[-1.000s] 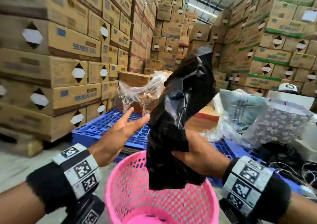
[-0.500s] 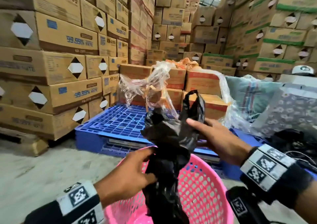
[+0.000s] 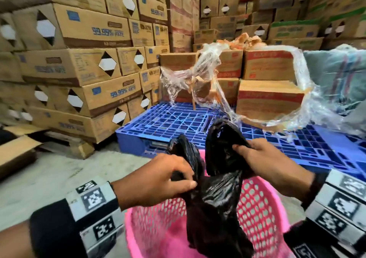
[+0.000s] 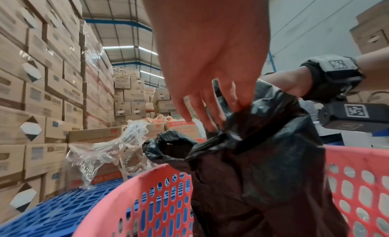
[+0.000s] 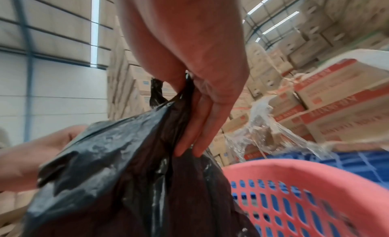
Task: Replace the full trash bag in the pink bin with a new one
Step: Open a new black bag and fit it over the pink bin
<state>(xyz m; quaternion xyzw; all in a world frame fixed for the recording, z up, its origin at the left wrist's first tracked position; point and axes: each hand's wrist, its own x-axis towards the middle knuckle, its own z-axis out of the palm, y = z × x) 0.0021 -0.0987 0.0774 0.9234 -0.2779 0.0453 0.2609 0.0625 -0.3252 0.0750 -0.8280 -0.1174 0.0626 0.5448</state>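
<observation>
A black trash bag (image 3: 215, 202) hangs over the pink perforated bin (image 3: 263, 208), its lower part down inside the bin. My left hand (image 3: 158, 180) pinches the bag's left handle loop (image 3: 185, 153). My right hand (image 3: 263, 158) grips the right loop (image 3: 221, 139), and the two loops are pulled apart. From the left wrist, the left hand (image 4: 210, 84) has its fingers (image 4: 212, 114) hooked into the bag's (image 4: 258, 174) top above the bin's rim (image 4: 134, 184). On the right wrist view the right hand (image 5: 200, 107) pinches the bag (image 5: 126, 165) at its top edge beside the bin (image 5: 294, 190).
A blue plastic pallet (image 3: 174, 121) lies just behind the bin, with loose clear stretch wrap (image 3: 198, 75) and red-printed cartons (image 3: 267, 97) on it. Tall stacks of cardboard boxes (image 3: 79, 63) wall in the left and back. Bare concrete floor (image 3: 49, 178) lies to the left.
The bag came down from being held high in my right hand alone. My left hand took hold of it, and both hands now pull its two loops apart over the bin.
</observation>
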